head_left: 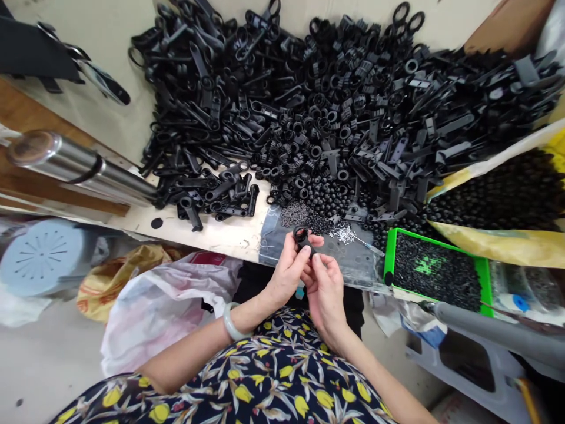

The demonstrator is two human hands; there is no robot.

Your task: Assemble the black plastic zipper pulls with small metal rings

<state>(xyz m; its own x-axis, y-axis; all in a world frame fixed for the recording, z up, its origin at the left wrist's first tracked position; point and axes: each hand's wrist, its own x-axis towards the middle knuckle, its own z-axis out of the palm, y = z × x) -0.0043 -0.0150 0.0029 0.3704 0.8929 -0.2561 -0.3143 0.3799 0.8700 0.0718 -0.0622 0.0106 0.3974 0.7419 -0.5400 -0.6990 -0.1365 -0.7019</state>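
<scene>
Both my hands meet just in front of the table edge. My left hand (289, 268) is closed, pinching a small black plastic part (302, 237) with a ring-shaped end. My right hand (324, 288) is closed too, its fingertips pressed against the lower end of the same part. A pale bangle (232, 323) sits on my left wrist. Just beyond the hands lie small metal pins (346, 234) and a patch of tiny dark bits (300, 215) on the table.
A huge heap of black plastic parts (335, 100) covers the table (220, 232). A green tray (435, 271) of small black pieces sits right, a yellow bag (507, 241) of black pieces behind it. A metal tube (79, 165) lies left; plastic bags (163, 306) below.
</scene>
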